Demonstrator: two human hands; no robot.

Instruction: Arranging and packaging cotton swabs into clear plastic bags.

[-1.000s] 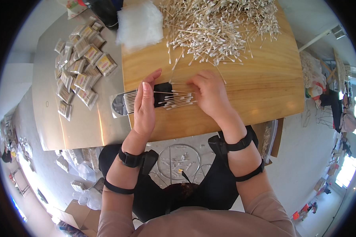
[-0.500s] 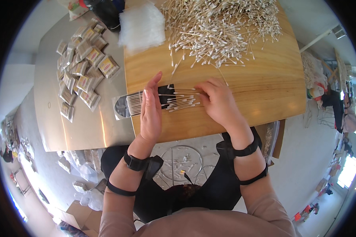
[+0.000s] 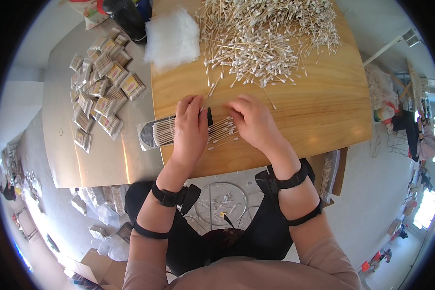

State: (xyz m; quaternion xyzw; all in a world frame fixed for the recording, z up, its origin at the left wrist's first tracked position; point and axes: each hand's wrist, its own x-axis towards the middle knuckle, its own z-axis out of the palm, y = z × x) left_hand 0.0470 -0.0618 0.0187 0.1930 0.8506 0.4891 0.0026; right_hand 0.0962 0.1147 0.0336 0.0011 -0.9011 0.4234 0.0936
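A row of cotton swabs (image 3: 164, 132) lies side by side in a clear bag with a black backing (image 3: 149, 137), near the table's front left. My left hand (image 3: 190, 130) rests across their middle, fingers bent and drawn together over the sticks. To its right, more swabs (image 3: 221, 130) stick out in a loose fan, cotton tips toward my right hand (image 3: 254, 121). That hand is closed, thumb and fingertips pinched just above the tips. Whatever sits in the pinch is too small and blurred to make out.
A big heap of loose cotton swabs (image 3: 270, 43) covers the back of the wooden table (image 3: 319, 106). A stack of clear bags (image 3: 173, 37) lies left of it. On the metal table (image 3: 63, 162) are many filled swab packets (image 3: 106, 104) and a dark container (image 3: 124, 19) behind.
My left hand has turned from upright and flat to bent over the swabs. My right hand has shifted slightly left, and the fan of swab tips now sits nearer my left hand.
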